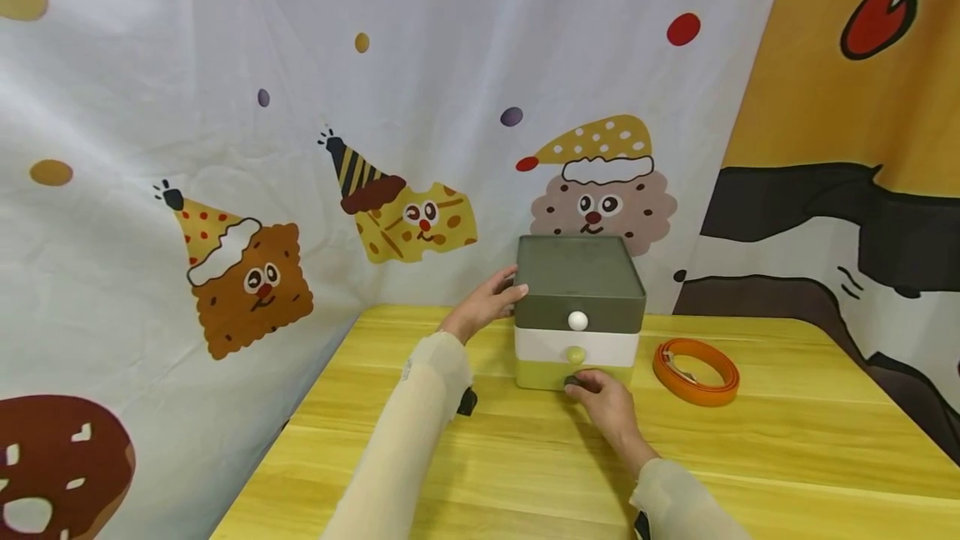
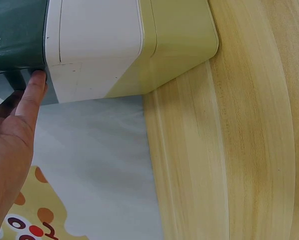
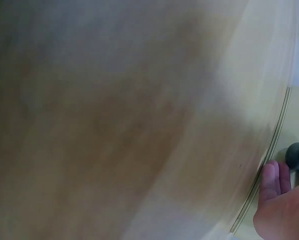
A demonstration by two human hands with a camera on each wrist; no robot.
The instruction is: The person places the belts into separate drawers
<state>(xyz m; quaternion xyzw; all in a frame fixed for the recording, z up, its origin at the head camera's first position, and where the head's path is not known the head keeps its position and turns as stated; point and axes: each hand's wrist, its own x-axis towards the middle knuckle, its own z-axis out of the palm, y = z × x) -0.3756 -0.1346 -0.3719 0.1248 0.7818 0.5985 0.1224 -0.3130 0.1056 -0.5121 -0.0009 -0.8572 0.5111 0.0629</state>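
Observation:
A small three-tier drawer box (image 1: 579, 265) stands on the wooden table, dark green on top, white in the middle and yellow-green at the bottom. All its drawers look closed. My left hand (image 1: 483, 307) rests against the box's left side near the top tier, its fingers extended; the left wrist view shows the fingers touching the green side. At the bottom drawer, my right hand (image 1: 611, 413) pinches the dark round knob (image 3: 294, 156) between thumb and fingers. Above it are a yellow-green knob (image 1: 575, 355) and a white knob (image 1: 577, 321).
A coiled orange belt (image 1: 712, 395) with a metal buckle lies right of the box. Behind the wooden table (image 1: 525, 473) hangs a curtain (image 1: 435, 107) printed with cartoon snacks, close to the back of the box.

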